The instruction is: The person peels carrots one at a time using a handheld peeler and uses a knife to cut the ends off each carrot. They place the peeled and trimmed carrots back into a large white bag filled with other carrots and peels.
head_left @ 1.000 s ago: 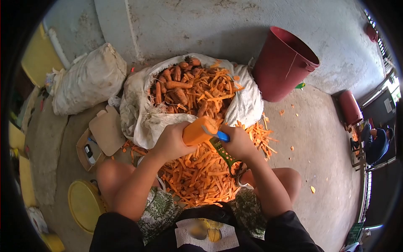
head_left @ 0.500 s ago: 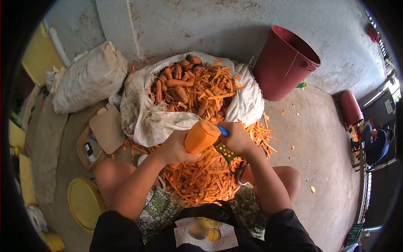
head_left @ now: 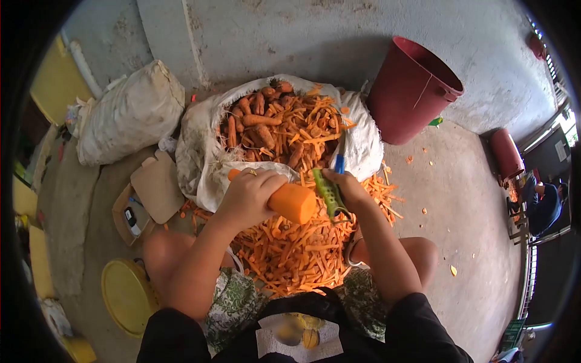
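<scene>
My left hand (head_left: pixel 253 192) is wrapped round a peeled orange carrot (head_left: pixel 293 204), whose thick, flat-cut end points right. In my right hand (head_left: pixel 346 186) is a green peeler (head_left: pixel 328 192) with a blue part (head_left: pixel 339 163) sticking up past the fingers. Its blade side faces the carrot, with a small gap between the two. Under both hands, between my legs, lies a heap of carrot peelings (head_left: pixel 290 254). Just beyond stands an open white sack (head_left: pixel 200 158) holding unpeeled carrots (head_left: pixel 261 121) and more peelings.
A tall dark red bin (head_left: pixel 402 97) stands right of the sack. To the left are a closed white sack (head_left: pixel 133 115), an open cardboard box (head_left: pixel 160 190) and a yellow lid-like round (head_left: pixel 127 296). At far right a person (head_left: pixel 544 209) sits near another red bin (head_left: pixel 505 152).
The peeler has come away from the carrot and turned, its green side now showing. My left hand has rolled over the carrot, tipping its thick end down and to the right.
</scene>
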